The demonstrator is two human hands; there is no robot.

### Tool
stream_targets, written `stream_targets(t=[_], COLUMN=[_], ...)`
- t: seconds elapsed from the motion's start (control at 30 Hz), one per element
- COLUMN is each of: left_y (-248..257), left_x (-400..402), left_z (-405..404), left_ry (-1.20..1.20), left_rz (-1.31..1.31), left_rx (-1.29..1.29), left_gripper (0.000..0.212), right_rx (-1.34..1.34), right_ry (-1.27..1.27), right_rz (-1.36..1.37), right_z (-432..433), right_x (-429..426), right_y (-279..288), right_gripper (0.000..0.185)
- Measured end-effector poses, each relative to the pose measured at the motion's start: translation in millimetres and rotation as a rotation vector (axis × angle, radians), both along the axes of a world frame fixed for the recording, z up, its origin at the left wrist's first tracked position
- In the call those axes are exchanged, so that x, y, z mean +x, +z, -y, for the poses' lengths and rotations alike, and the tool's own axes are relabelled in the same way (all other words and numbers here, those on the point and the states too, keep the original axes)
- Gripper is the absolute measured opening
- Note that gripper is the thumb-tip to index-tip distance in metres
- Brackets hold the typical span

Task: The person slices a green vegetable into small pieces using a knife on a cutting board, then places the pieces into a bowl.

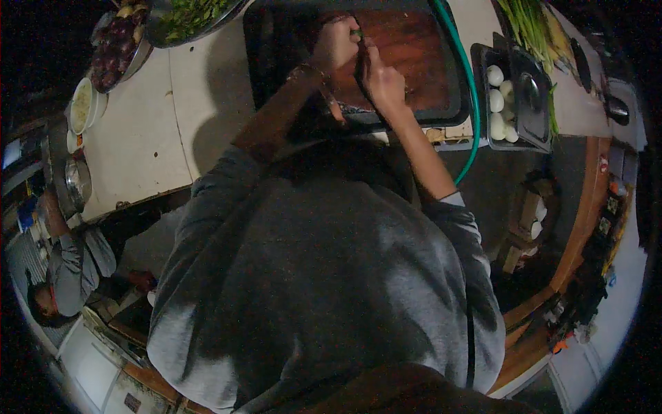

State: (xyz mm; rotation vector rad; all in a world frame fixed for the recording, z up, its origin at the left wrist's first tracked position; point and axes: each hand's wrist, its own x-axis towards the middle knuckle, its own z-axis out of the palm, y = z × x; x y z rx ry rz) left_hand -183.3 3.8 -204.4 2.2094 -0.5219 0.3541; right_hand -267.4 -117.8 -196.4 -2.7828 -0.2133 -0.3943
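Observation:
Both hands are over a dark-rimmed tray or basin (455, 111) with a reddish-brown surface inside. My left hand (336, 46) is curled round a small green item (357, 34), which shows at the fingertips. Just right of it, my right hand (387, 85) has its index finger stretched forward and its other fingers curled on a narrow dark tool, perhaps a knife, hard to make out in the shadow. Below my left wrist lies a small orange piece (337, 111), perhaps carrot. A green hose (471, 88) curves past the right rim.
On the right, a metal pan (491, 142) holds peeled eggs (496, 101), with green onions (527, 36) beyond. At the left stand a bowl of leafy greens (189, 18), red onions (115, 52) and a white bowl (95, 106). Another person (72, 279) is at the lower left.

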Motion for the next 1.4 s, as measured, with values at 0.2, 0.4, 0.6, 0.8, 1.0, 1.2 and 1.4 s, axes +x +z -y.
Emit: stream_targets(t=[0.2,0.4,0.6,0.8,1.0,1.2,1.4], left_y=[0,0,-21,0,167,174,146], left_x=[-4,-4,7,44,116,150,168], left_z=[0,0,-2,7,10,-64,-265], left_ry=[-0.013,-0.013,-0.020,0.067,0.255,0.345,0.722], left_rz=[-0.072,-0.032,0.039,0.103,0.505,0.635,0.076], left_rx=[-0.049,-0.008,-0.025,-0.213,-0.225,-0.121,0.133], left_gripper=[0.018,0.015,0.015,0.021,0.022,0.013,0.036], right_rx=[0.104,0.109,0.113,0.495,0.481,0.471,0.553], right_ry=[-0.007,-0.011,-0.065,-0.227,-0.213,-0.190,-0.165], right_rz=[-0.076,-0.043,-0.178,-0.004,-0.031,-0.072,-0.041], right_z=[-1,-5,-1,34,31,30,25], right_x=[-13,4,1,-32,-41,-47,-48], right_y=[7,-10,11,30,31,14,12], right_gripper=[0.042,0.041,0.041,0.033,0.034,0.034,0.036])
